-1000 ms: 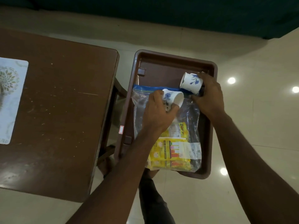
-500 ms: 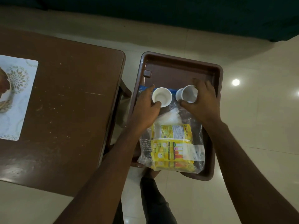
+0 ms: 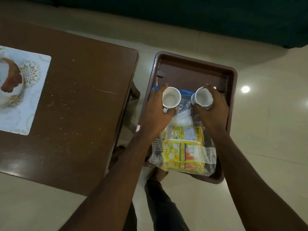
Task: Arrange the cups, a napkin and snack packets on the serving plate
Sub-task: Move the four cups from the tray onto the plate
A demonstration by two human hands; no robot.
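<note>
A brown tray [image 3: 191,64] sits to the right of the table. In it lies a clear zip bag [image 3: 210,155] holding yellow snack packets [image 3: 183,147] and something white, perhaps a napkin [image 3: 182,120]. My left hand [image 3: 155,112] grips one white cup [image 3: 171,97], upright, over the bag's blue top edge. My right hand [image 3: 213,110] grips a second white cup [image 3: 203,97], also upright, near the tray's right wall. The cups stand apart, mouths facing up.
A dark wooden table [image 3: 75,105] stands at the left, with a white patterned placemat [image 3: 33,97] and a brown-and-white dish [image 3: 10,80] at the frame's left edge. Pale tiled floor [image 3: 266,130] surrounds the tray. My legs show below it.
A second ago both cups were tilted on their sides in my hands. They have been turned upright and moved apart from each other. The view has shifted to the left.
</note>
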